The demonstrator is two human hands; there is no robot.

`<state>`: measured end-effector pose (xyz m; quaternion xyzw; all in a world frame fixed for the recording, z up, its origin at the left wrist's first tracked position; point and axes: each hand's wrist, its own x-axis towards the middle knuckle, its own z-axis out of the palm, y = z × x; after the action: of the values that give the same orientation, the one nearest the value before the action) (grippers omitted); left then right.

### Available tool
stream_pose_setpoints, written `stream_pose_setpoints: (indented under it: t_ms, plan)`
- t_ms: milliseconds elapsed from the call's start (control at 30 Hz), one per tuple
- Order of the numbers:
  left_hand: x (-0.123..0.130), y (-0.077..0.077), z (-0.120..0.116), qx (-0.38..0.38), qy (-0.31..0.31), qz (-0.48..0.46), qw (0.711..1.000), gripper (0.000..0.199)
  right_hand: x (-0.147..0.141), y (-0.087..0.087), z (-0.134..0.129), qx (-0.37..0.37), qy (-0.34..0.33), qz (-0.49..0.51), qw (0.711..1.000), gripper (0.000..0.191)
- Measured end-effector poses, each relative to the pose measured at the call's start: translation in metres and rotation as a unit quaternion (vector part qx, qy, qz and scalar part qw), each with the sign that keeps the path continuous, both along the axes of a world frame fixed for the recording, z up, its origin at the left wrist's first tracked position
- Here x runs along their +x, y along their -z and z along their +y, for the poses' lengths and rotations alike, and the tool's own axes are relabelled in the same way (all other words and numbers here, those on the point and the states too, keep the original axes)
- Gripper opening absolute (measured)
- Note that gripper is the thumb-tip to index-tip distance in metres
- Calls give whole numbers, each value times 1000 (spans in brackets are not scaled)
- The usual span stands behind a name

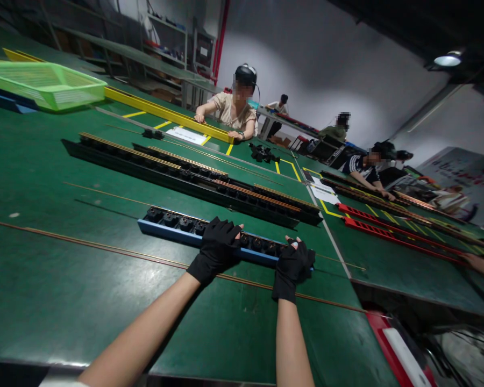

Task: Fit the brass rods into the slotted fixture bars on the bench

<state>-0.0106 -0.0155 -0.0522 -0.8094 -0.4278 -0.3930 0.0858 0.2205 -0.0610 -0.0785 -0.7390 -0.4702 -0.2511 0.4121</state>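
Observation:
A blue channel-shaped rail lies on the green table, with a row of black blocks set inside it. My left hand, in a black fingerless glove, is closed over the middle of the rail. Gripping near its right end is my right hand, gloved the same way, with fingertips curled over the far edge. A thin metal rod runs along the rail and sticks out past both ends. Both palms hide parts of the rail and blocks.
Long brown rods lie nearer me, passing beneath my wrists. Beyond the blue rail are dark rails with copper-coloured rods. A green basket stands at far left. Across the table a person handles a yellow rail. Red rails lie right.

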Motion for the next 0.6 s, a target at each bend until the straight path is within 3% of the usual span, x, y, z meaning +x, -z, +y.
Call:
stream_pose_setpoints:
  t_ms: [267,467,600]
  plan:
    - [-1,4,2,11,3,4,1000,27,18,-2,-5,28,62,18,998,54]
    - [-1,-1,0,2,-1,5,1000,27,27,0,-6,23,47,18,998,56]
    - [-1,0,0,-4,-2,5,1000,27,31,-5,-10,60,92,36,993,56]
